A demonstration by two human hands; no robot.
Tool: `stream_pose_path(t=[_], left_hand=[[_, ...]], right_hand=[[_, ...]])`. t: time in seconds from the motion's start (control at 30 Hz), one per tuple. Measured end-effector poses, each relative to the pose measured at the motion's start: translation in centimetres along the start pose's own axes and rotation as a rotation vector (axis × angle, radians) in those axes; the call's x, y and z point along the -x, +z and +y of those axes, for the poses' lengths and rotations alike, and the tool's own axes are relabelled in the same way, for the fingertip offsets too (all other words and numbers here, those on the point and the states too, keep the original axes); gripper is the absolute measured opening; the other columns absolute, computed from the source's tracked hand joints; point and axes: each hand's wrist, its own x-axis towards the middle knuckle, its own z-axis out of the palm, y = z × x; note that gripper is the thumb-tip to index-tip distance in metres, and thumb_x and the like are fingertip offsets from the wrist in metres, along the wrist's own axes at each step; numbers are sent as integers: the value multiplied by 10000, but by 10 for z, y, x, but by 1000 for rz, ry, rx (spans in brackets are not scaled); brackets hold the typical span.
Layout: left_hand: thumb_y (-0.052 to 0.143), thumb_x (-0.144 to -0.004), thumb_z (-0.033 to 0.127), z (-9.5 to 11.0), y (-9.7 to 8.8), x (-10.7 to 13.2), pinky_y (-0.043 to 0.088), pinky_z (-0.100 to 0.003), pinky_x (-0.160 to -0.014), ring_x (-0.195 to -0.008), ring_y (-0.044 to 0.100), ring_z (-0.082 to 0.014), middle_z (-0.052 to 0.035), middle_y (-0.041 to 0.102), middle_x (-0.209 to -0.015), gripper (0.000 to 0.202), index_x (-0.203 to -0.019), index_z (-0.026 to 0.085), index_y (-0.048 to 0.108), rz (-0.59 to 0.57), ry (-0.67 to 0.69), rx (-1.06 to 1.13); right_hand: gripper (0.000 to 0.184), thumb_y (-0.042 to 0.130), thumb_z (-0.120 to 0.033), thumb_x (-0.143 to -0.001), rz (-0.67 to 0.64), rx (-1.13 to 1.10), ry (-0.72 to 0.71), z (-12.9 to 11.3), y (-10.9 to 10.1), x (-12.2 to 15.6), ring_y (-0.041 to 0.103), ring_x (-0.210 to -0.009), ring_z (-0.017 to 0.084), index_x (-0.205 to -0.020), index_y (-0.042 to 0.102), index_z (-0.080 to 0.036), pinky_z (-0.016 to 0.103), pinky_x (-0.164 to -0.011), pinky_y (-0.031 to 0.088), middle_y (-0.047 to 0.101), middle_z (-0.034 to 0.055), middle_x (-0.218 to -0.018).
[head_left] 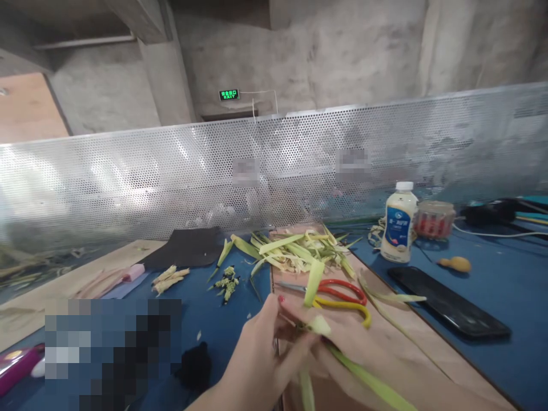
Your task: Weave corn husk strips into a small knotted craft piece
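My left hand (pixel 262 345) and my right hand (pixel 357 349) meet low in the head view, fingers closed together around pale green husk strips (pixel 371 383) that look like corn husk. One strip end stands up above the fingers and others trail down toward me. Just beyond the hands lie scissors (pixel 342 292) with one red and one yellow handle, partly behind the upright strip. Farther back is a loose pile of green husk strips (pixel 302 251). What the fingertips pinch is partly hidden.
At right stand a white-capped bottle (pixel 398 225), a clear jar (pixel 434 220), a small tan gourd-shaped handle (pixel 456 264) and a black phone (pixel 449 302). Left are small twisted husk pieces (pixel 170 279), a green cluster (pixel 226 284) and black sheet (pixel 184 248). A perforated metal screen (pixel 291 165) borders the table.
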Motion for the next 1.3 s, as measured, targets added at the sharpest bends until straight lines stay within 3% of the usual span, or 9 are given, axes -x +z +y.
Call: stream_pose_path(t=[0.13, 0.27, 0.5, 0.63, 0.83, 0.97, 1.17, 1.3], left_hand=[[433, -829, 259, 5, 0, -4, 441, -216, -571, -601, 559, -127, -18, 569, -655, 158, -711, 169, 488, 71, -18, -206], [404, -855, 284, 9, -2, -6, 460, -213, -627, -679, 598, -139, -34, 622, -760, 159, -843, 168, 512, 91, -81, -45], [426, -858, 300, 9, -1, -6, 473, -264, -740, -823, 600, -178, -73, 632, -888, 178, -924, 166, 523, 100, -141, 187], [415, -868, 283, 6, -2, -6, 450, -256, -779, -858, 576, -166, -63, 611, -934, 165, -885, 175, 539, 20, -91, 161], [486, -829, 220, 6, -2, -8, 441, -246, -790, -868, 557, -154, -40, 566, -899, 76, -837, 172, 544, -25, -22, 234], [518, -802, 219, 4, 0, -10, 443, -248, -775, -843, 560, -151, -29, 559, -856, 58, -782, 164, 520, 20, -70, 331], [504, -812, 291, 5, 1, -11, 445, -275, -735, -765, 555, -143, -10, 566, -800, 147, -732, 181, 447, 89, -207, 423], [524, -807, 319, 7, -1, -12, 447, -282, -714, -728, 566, -140, 0, 566, -765, 170, -742, 179, 452, 106, -244, 495]], right_hand=[[618, 507, -155, -756, 59, -41, 50, 19, 27, 3, 575, -1007, 229, -1331, 335, -304, 341, -850, 499, 590, 35, -1147], [553, 473, -141, -775, 124, -159, 91, 25, 42, -1, 550, -1046, 190, -1304, 373, -269, 311, -884, 473, 558, 37, -1189], [443, 375, -134, -799, 249, -220, 85, 5, 21, -3, 650, -748, 149, -1216, 479, -242, 254, -697, 557, 672, 30, -858], [357, 401, -142, -810, 192, -177, 219, 3, 14, -4, 641, -836, 151, -1118, 549, -248, 261, -766, 533, 662, 26, -932], [260, 419, -155, -809, 216, -85, 206, 0, 10, -9, 640, -829, 156, -989, 595, -221, 224, -733, 528, 671, 35, -925], [214, 425, -168, -817, 262, -58, 196, 0, 12, -9, 636, -775, 137, -919, 608, -211, 209, -713, 522, 666, 23, -833], [205, 405, -227, -863, 202, -131, 285, -2, 8, -11, 612, -818, 129, -911, 604, -226, 213, -733, 500, 646, 10, -857], [193, 424, -238, -845, 259, -98, 254, -7, 5, -12, 616, -662, 126, -868, 616, -221, 208, -647, 511, 648, 10, -748]])
